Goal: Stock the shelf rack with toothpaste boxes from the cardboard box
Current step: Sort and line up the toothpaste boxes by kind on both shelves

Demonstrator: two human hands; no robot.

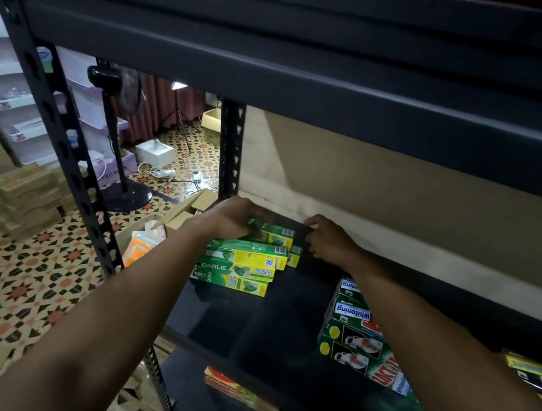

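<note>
Both my arms reach into a black metal shelf rack (250, 330). At the back left of the dark shelf lies a stack of green and yellow Darlie toothpaste boxes (239, 269). My left hand (231, 218) grips the left end of the topmost green box (275, 234) at the rear of the stack. Just right of that box's end is my right hand (326, 241), fingers curled, with its fingertips at the box; whether it holds anything I cannot tell. An open cardboard box (181, 216) stands on the floor behind the rack's left post, partly hidden by my left arm.
Green whitening toothpaste boxes (356, 335) are stacked on the shelf at the right, with more packets (536, 374) at the far right. The lower shelf holds other boxes (237, 389). A fan stand (124, 190), flattened cartons (23, 192) and cables lie on the patterned tile floor.
</note>
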